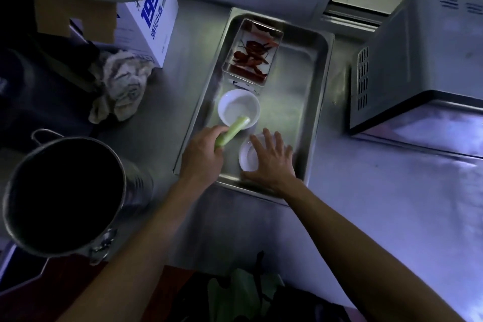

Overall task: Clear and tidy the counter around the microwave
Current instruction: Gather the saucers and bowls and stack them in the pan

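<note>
A steel tray (313, 91) lies on the steel counter left of the microwave (423, 65). In it are a clear box of red chillies (251, 55) at the far end, a white bowl (239, 110) in the middle and a smaller white dish (247, 159) near the front. My left hand (202, 154) grips a pale green celery stalk (234, 129), whose tip reaches over the white bowl. My right hand (271, 162) lies with spread fingers over the right side of the small dish, partly hiding it.
A large dark steel pot (65, 196) stands at the front left. A crumpled cloth (120, 86) and a white carton with blue print (149, 21) sit left of the tray. Green leaves (240, 293) show below the counter's front edge.
</note>
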A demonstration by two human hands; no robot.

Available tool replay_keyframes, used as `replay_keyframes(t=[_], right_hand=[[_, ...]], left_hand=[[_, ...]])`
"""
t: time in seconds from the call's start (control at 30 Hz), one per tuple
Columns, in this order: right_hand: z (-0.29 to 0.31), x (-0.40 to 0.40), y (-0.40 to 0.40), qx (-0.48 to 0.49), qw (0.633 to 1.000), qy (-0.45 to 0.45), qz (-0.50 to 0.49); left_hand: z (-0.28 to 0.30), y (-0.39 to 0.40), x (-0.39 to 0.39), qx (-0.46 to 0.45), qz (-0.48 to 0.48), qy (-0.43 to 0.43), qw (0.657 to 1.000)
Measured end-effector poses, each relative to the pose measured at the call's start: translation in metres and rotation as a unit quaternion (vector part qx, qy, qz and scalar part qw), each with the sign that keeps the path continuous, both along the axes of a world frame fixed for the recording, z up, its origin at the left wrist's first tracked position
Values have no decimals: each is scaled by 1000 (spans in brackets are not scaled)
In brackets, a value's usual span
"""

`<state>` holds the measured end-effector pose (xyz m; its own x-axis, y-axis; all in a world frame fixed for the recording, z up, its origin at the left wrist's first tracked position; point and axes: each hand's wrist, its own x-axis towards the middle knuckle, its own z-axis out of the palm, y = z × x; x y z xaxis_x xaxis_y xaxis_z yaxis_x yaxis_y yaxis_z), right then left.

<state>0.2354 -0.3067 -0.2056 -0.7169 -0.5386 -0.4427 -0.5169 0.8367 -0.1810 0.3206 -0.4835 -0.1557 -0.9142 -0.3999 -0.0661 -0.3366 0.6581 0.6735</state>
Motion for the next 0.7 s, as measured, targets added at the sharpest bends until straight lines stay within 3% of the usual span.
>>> replay_keyframes(t=[0.37, 0.7], right_hand=[[-6, -7, 7, -19, 1000, -18, -4], [28, -1, 62, -80, 994, 59, -34]], left_hand=[[-8, 5, -10, 1, -18, -19, 1000], [-20, 48, -28, 14, -49, -34, 998]])
